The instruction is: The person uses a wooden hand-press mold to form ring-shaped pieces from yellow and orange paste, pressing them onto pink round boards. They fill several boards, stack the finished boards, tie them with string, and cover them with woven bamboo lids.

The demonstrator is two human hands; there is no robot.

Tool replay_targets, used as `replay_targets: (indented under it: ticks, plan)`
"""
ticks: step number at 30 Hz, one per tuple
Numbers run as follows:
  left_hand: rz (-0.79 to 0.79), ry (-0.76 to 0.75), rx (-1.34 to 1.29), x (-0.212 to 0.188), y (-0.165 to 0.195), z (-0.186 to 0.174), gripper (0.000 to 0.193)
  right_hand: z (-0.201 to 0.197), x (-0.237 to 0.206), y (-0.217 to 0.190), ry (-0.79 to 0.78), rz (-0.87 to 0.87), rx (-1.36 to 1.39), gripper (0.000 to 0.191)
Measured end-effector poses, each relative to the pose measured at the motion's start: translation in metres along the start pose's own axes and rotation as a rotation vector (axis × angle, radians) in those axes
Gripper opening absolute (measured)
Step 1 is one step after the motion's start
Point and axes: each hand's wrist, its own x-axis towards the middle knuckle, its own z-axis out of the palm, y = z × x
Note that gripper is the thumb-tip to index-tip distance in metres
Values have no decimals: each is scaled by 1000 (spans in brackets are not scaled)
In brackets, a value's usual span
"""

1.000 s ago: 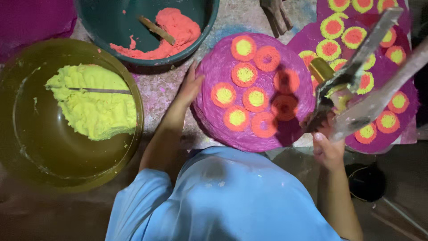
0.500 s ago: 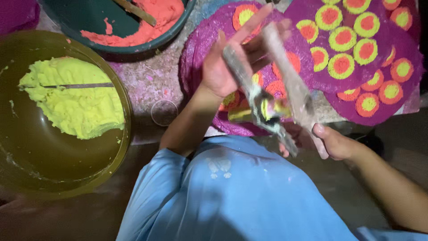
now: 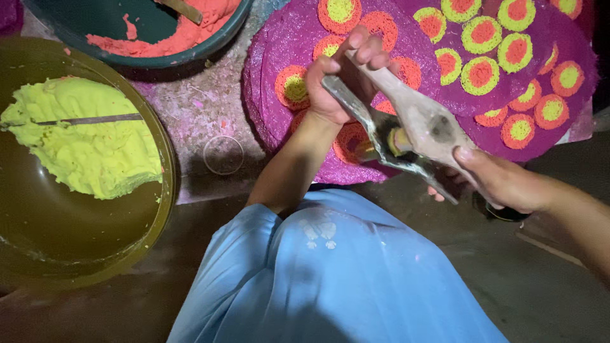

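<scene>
Item, wooden press (image 3: 416, 127): I see its lower end hidden under my right hand (image 3: 502, 181), its upper handles clamped in my left hand (image 3: 340, 79), above the purple mat (image 3: 279, 44).

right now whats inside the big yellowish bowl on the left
The yellowish bowl holds a mound of bright yellow-green dough, with a thin metal blade lying across its top. The bowl's bottom beneath the dough is covered, so nothing there can be seen.

hands (image 3: 406, 133) gripping wooden press (image 3: 419, 124) (two-handled), purple mats (image 3: 279, 51)
</scene>
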Motion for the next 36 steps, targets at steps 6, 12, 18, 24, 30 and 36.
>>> replay_targets:
  ticks: [6,12,18,24,30,36]
  plan:
    - [58,-61,-35,-3,1,-19,23,29,20,0,191,-182,-134,84]
    - [49,-52,-22,-14,5,-26,24,42,19,-4,158,-214,-122,88]
    - [63,-78,3,0,6,-1,24,35,27,-3,273,-303,-276,80]
    - [-117,-119,228,16,26,50,27,13,11,4,-70,-392,-8,84]
    - [-57,-120,47,56,-33,30,28,-38,-34,28,165,-211,0,84]
    - [-33,-130,-108,75,-52,-37,21,-36,-1,31,459,-161,-296,83]
